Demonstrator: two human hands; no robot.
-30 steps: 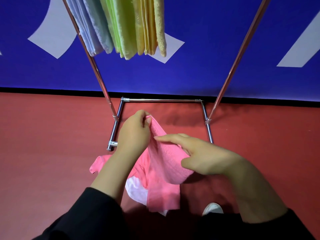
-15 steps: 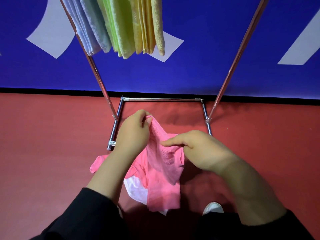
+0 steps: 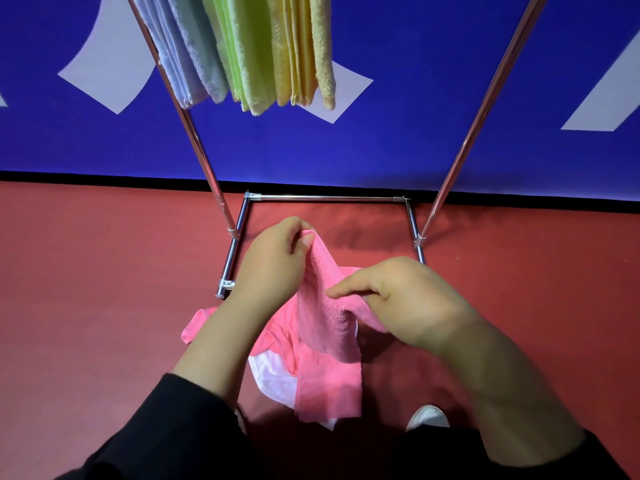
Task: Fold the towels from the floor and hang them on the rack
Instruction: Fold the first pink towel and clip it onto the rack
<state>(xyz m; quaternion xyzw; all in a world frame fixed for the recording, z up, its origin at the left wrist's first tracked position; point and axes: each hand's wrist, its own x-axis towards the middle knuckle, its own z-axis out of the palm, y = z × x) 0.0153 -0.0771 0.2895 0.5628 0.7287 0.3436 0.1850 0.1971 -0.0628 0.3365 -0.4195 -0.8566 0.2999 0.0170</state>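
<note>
I hold a pink towel [image 3: 327, 327] up in front of me over the red floor. My left hand [image 3: 273, 261] pinches its top corner between thumb and fingers. My right hand [image 3: 405, 299] grips the towel's edge lower and to the right, so the cloth sags between the two hands. Below it on the floor lie another pink towel [image 3: 197, 323] and a white towel [image 3: 273, 375], partly hidden by my arm and the held cloth. The chrome rack [image 3: 194, 133] stands ahead, with folded blue, green and yellow towels [image 3: 249, 50] hanging at the top.
The rack's base bars [image 3: 325, 198] form a frame on the red floor [image 3: 86, 289] against a blue wall [image 3: 398, 140]. Its right upright [image 3: 474, 123] slants up. The toe of a white shoe [image 3: 427, 415] shows near the bottom edge.
My right hand has slid from flat under the towel to a closed grip on its edge, gathering the cloth. The left hand stays at the corner. The view shifted slightly.
</note>
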